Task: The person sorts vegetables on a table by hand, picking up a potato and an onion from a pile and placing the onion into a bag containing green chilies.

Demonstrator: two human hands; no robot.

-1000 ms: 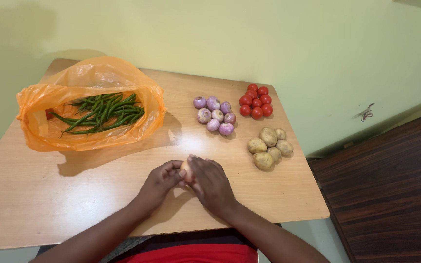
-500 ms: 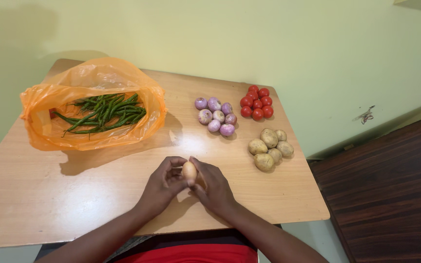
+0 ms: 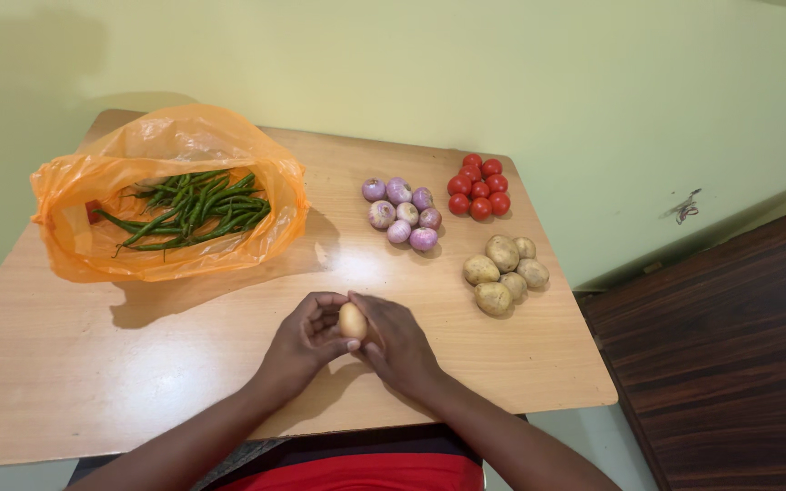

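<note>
A small pale potato (image 3: 352,320) sits between the fingertips of both my hands, just above the wooden table (image 3: 75,364) near its front edge. My left hand (image 3: 300,344) cups it from the left. My right hand (image 3: 398,341) grips it from the right, thumb on its lower side. Further right on the table lies a pile of several potatoes (image 3: 504,273). Behind them are several purple onions (image 3: 402,214) and a cluster of red tomatoes (image 3: 478,189).
An open orange plastic bag (image 3: 166,195) holding green beans (image 3: 188,211) lies at the back left of the table. A pale green wall stands behind. A dark wooden surface (image 3: 730,364) lies to the right of the table.
The potato has come up from under my fingers and now shows more fully between both hands, turned a little. My hands stay in the same spot.
</note>
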